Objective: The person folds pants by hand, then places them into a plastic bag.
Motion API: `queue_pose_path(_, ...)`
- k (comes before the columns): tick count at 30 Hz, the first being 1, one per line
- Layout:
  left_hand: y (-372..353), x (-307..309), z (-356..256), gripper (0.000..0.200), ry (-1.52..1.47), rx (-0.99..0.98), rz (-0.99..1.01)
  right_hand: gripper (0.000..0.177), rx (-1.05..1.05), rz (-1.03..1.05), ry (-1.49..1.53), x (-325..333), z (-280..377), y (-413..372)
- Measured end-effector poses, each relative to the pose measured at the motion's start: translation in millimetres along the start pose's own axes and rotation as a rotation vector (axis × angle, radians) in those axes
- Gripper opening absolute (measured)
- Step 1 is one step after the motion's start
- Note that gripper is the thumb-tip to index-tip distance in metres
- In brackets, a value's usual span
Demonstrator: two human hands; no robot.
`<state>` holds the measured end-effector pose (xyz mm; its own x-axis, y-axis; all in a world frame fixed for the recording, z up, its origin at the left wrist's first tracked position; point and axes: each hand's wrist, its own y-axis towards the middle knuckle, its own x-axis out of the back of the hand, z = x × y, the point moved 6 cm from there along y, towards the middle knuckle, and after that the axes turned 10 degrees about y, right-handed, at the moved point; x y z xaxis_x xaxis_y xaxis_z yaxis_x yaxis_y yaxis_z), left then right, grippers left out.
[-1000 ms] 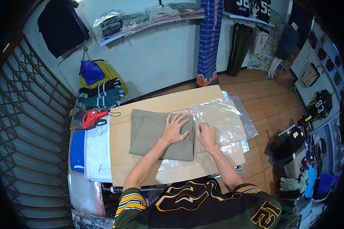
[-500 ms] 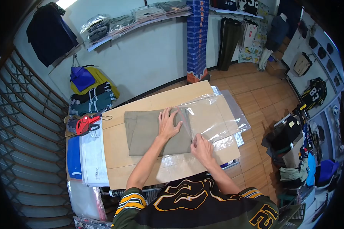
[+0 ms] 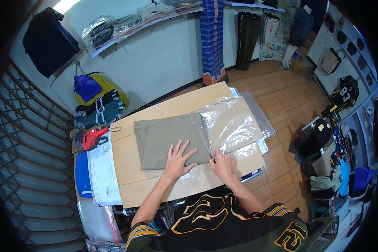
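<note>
A folded grey-green cloth garment point(image 3: 164, 140) lies flat on a brown cardboard sheet point(image 3: 143, 191). Its right end meets the mouth of a clear plastic bag point(image 3: 233, 122), which has a reddish strip along its edge; how far the cloth reaches inside is hard to tell. My left hand point(image 3: 179, 161) rests with fingers spread on the garment's near edge. At the near corner of the bag's mouth, my right hand point(image 3: 223, 166) is closed, pinching the bag's edge.
A red-and-black tool point(image 3: 94, 137) with a cord lies at the table's left, above blue and white packets point(image 3: 101, 176). More clear bags point(image 3: 258, 115) stick out under the cardboard's right end. Folded clothes point(image 3: 98, 107) are piled at the back left; a blue pillar point(image 3: 213, 40) stands behind.
My left hand has slid from the garment's upper right part down to its near edge. The right hand keeps its pinch at the bag's corner. The view has shifted slightly.
</note>
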<state>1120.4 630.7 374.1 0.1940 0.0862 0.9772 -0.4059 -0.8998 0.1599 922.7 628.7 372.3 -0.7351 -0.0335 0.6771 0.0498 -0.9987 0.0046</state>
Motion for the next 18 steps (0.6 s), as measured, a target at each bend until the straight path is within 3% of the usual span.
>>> queue_pose_path(10,15,-11,-14,0.062,-0.061,0.091,-0.115,0.025,0.035,0.013,-0.025,-17,0,3)
queue_pose_path(14,20,-2,-17,0.062,-0.333,0.101,-0.172,0.020,0.072,-0.041,0.001,-18,2,5)
queue_pose_path(16,20,0,-10,0.058,-0.645,0.141,-0.216,0.019,0.074,-0.050,0.004,-19,0,3)
queue_pose_path(18,18,3,3,0.056,-0.706,0.198,-0.240,0.018,0.077,-0.064,0.006,-18,0,4)
